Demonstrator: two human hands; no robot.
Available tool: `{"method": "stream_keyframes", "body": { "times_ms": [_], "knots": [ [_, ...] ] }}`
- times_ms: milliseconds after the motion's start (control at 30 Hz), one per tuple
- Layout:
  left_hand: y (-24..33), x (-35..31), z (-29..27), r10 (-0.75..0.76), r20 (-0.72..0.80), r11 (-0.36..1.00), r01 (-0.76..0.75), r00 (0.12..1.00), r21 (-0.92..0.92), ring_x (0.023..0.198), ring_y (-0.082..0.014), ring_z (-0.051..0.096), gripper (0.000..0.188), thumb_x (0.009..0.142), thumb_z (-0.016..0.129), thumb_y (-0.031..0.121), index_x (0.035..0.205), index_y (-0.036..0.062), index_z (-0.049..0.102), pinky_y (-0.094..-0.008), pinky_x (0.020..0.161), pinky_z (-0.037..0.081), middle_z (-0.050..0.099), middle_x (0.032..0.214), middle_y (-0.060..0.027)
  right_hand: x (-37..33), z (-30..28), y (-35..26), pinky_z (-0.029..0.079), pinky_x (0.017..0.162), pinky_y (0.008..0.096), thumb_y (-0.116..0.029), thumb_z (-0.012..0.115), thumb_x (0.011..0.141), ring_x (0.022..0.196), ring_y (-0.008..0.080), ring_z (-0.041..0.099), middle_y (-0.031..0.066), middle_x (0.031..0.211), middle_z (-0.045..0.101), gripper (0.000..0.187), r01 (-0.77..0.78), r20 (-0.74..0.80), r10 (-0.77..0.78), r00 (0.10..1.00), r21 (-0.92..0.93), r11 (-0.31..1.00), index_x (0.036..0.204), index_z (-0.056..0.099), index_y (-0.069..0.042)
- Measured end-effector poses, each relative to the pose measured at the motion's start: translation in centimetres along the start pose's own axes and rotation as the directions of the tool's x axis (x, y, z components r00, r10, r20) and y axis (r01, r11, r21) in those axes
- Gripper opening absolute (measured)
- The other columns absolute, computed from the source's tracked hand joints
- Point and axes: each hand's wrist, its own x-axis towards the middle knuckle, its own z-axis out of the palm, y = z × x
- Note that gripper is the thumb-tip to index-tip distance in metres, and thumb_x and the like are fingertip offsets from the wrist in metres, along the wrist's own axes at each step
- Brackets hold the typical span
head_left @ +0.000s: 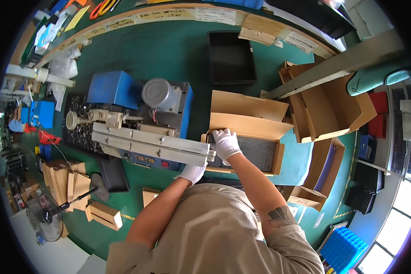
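Observation:
My right hand [226,144], in a white glove, reaches into the left end of an open cardboard box [279,160]. Its fingers curl down beside the end of the metal rail; what they grip, if anything, is hidden. Rows of thin dark strips [255,151] fill the box. Below the rail's right end is my left hand [192,173], also gloved, with its fingers mostly hidden by the rail. The long silver rail [150,142] runs across the front of a bench machine with a blue housing [113,89] and a round grey motor [159,93].
A black tray [232,57] lies at the back of the green table. Open cardboard boxes [329,100] stand at the right, under a slanting metal post [338,64]. Another black tray [113,174] sits below the machine. A fan [45,214] stands at the lower left.

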Motion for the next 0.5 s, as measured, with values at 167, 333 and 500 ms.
{"method": "stream_keyframes", "body": {
  "times_ms": [167, 333, 500],
  "knots": [
    [3.0, -2.0, -0.7, -0.112, -0.034, 0.970, 0.102, 0.993, -0.220, 0.098, -0.0302, 0.065, 0.034, 0.099, 0.051, 0.017, 0.125, 0.0019, 0.066, -0.0381, 0.087, 0.050, 0.070, 0.113, -0.0187, 0.2, -0.7, -1.8, 0.044, 0.094, 0.0502, -0.037, 0.075, 0.084, 0.116, 0.0308, 0.057, 0.0095, 0.116, 0.065, 0.041, -0.105, 0.033, 0.104, 0.994, 0.022, 0.994, 0.116, 0.063, -0.013],
    [5.5, -3.4, -3.2, -0.215, -0.019, 0.918, 0.196, 0.976, -0.344, 0.104, -0.0463, 0.061, 0.032, 0.096, 0.052, 0.020, 0.118, 0.0010, 0.063, -0.0505, 0.090, 0.050, 0.066, 0.110, -0.0274, -0.4, 1.0, -2.0, 0.044, 0.094, 0.0454, -0.021, 0.073, 0.076, 0.118, 0.0251, 0.056, 0.0066, 0.114, 0.063, 0.034, 0.077, -0.100, -0.087, 0.991, -0.093, 0.993, 0.109, 0.067, -0.014],
    [4.4, -3.6, -2.0, -0.136, -0.129, 0.943, 0.089, 0.982, -0.320, 0.105, -0.0422, 0.063, 0.030, 0.095, 0.053, 0.018, 0.115, 0.0023, 0.067, -0.0476, 0.091, 0.051, 0.067, 0.111, -0.0248, 1.0, 1.5, -1.4, 0.045, 0.094, 0.0448, -0.025, 0.081, 0.068, 0.106, 0.0269, 0.065, 0.0056, 0.108, 0.068, 0.050, 0.139, 0.019, -0.138, 0.990, -0.103, 0.985, 0.113, 0.063, -0.012]
  ]
}}
